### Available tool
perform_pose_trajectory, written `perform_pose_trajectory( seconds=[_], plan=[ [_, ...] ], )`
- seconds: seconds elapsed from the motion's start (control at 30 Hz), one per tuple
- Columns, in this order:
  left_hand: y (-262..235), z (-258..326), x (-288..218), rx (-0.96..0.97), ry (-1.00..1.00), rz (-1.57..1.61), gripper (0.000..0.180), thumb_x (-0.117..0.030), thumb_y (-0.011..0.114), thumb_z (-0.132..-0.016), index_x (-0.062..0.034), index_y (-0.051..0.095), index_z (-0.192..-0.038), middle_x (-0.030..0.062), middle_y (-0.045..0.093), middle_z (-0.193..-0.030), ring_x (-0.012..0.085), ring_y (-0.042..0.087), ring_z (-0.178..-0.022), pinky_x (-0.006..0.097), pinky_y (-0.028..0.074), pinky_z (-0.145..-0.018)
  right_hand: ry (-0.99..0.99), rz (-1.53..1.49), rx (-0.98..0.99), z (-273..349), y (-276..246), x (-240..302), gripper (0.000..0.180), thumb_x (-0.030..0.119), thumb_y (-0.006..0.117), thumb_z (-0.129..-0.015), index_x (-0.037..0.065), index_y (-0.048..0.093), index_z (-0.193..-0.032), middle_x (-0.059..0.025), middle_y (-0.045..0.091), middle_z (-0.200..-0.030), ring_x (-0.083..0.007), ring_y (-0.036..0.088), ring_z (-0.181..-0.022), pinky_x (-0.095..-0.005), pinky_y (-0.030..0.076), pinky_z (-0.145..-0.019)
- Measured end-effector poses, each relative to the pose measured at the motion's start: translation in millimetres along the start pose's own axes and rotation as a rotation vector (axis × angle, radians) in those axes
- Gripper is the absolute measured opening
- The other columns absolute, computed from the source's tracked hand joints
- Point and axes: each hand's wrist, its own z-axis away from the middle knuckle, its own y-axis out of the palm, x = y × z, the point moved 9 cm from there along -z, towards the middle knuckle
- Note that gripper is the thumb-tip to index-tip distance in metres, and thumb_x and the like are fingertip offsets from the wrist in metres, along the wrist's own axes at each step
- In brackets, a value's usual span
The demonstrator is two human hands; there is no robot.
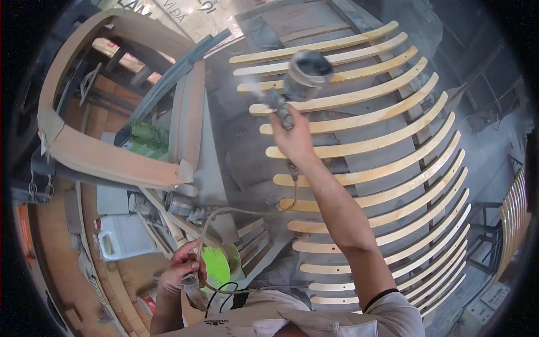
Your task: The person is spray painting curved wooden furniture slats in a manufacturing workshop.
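My right hand is raised and shut on the grip of a metal spray gun with a round cup on top. The nozzle faces left and a faint mist hangs near it. Under and beside the gun lie several pale curved wooden slats in a row on a grey support. My left hand, low at the left, is shut on the air hose, which loops up toward the gun.
A large curved wooden frame stands at the left. A green can, a white jug, a metal tin and a bright green lid sit on the cluttered bench. More slats are stacked at the far right.
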Motion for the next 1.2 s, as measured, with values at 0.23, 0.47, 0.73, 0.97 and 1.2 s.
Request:
perform_pose_trajectory(
  seconds=[0.23,0.47,0.73,0.97,1.2],
  plan=[
    [9.6,-11.7,-10.3,0.024,-0.010,0.081,0.078,-0.016,0.069,-0.075,0.0057,0.034,-0.141,0.0162,0.064,-0.071,0.0269,0.064,-0.057,0.034,0.054,-0.053,0.092,-0.061,0.047,-13.2,-54.5,-17.8,0.034,0.021,0.067,-0.085,-0.002,0.062,-0.110,-0.0228,0.068,-0.085,-0.0333,0.068,-0.082,-0.0380,0.051,-0.074],
    [41.1,-49.7,-2.4,0.350,-0.200,0.068,0.062,-0.013,0.065,-0.091,-0.0145,0.037,-0.146,0.0121,0.063,-0.083,0.0178,0.053,-0.052,0.034,0.044,-0.043,0.294,0.003,-0.274,-59.4,-272.3,-58.7,0.017,0.023,0.065,-0.090,0.008,0.060,-0.096,-0.0002,0.059,-0.067,-0.0080,0.048,-0.047,-0.0251,0.038,-0.039],
    [146.2,-79.5,-31.3,0.387,-0.277,-0.311,0.033,-0.033,0.070,-0.085,-0.0063,0.058,-0.100,0.0056,0.061,-0.085,0.0157,0.057,-0.074,0.033,0.047,-0.069,0.099,0.125,-0.529,-179.2,-416.4,-59.9,0.017,0.021,0.063,-0.090,0.004,0.061,-0.090,-0.0026,0.061,-0.068,-0.0110,0.056,-0.054,-0.0284,0.044,-0.040],
    [154.9,-108.2,-24.4,0.229,-0.109,-0.451,0.019,-0.025,0.059,-0.095,-0.0076,0.059,-0.100,0.0014,0.060,-0.092,0.0121,0.054,-0.087,0.026,0.042,-0.077,0.126,0.263,-0.637,-234.8,-460.8,-84.1,0.028,0.024,0.067,-0.084,0.001,0.064,-0.099,-0.0096,0.066,-0.074,-0.0188,0.065,-0.060,-0.0345,0.053,-0.051],
    [157.9,-101.4,-6.7,0.277,-0.320,-0.301,0.023,-0.029,0.060,-0.095,-0.0088,0.062,-0.104,0.0015,0.062,-0.094,0.0120,0.057,-0.086,0.026,0.044,-0.078,0.037,0.539,-0.784,-209.0,-498.7,-73.7,0.034,0.031,0.067,-0.082,0.002,0.066,-0.102,-0.0154,0.069,-0.083,-0.0261,0.070,-0.071,-0.0377,0.055,-0.062]
  ],
)
